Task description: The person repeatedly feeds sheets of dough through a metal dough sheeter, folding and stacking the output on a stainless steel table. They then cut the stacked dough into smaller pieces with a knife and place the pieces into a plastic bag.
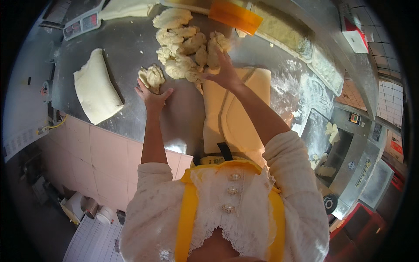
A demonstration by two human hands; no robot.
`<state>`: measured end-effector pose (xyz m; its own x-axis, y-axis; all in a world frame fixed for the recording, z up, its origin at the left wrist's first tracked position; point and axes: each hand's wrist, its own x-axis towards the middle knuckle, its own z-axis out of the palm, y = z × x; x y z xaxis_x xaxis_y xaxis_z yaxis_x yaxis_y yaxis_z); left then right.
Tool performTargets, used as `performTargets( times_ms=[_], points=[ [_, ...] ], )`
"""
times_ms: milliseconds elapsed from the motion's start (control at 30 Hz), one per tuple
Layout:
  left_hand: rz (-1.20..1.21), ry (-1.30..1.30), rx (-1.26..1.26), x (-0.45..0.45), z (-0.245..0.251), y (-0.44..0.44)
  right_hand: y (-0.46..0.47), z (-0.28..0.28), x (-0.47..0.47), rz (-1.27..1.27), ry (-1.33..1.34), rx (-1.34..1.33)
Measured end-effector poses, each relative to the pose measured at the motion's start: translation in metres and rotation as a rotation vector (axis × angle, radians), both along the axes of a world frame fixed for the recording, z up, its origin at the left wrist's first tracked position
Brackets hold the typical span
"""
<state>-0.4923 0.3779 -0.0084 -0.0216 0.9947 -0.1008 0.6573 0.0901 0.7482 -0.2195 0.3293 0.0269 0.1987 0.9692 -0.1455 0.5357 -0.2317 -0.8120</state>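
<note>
A rough lump of dough (152, 78) lies on the steel worktable (131, 62). My left hand (153, 97) touches its near side, fingers spread and thumb standing apart from it. Beyond, several torn dough pieces (178, 49) are heaped together. At the heap's right side, my right hand (227, 70) grips another lump of dough (214, 59), partly hidden by the fingers. Beneath my right forearm is a thick, smooth, folded slab (212, 121), apparently dough. A smooth folded dough sheet (96, 88) rests to the left.
An orange translucent plastic sheet (235, 16) lies at the back, beside flour-filled trays (284, 29). A scale (81, 26) occupies the far left corner. White flour (311, 95) dusts the table's right side. A steel machine (347, 157) with dough scraps stands farther right.
</note>
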Motion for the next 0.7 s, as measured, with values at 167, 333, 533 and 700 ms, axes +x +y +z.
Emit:
performTargets(
  times_ms=[167, 333, 533, 700],
  points=[
    [-0.22, -0.046, 0.068, 0.031, -0.009, -0.005, 0.007, 0.005, -0.046, -0.08, -0.088, 0.037],
    [-0.171, -0.013, 0.226, 0.065, -0.037, 0.01, 0.032, -0.008, -0.033, 0.046, -0.304, 0.091],
    [0.224, -0.187, 0.013, 0.122, -0.011, 0.069, 0.068, -0.009, 0.001, 0.295, -0.484, 0.12],
    [0.358, -0.049, -0.375, 0.132, 0.008, 0.118, 0.05, 0.003, 0.02, 0.48, -0.364, -0.01]
  ],
)
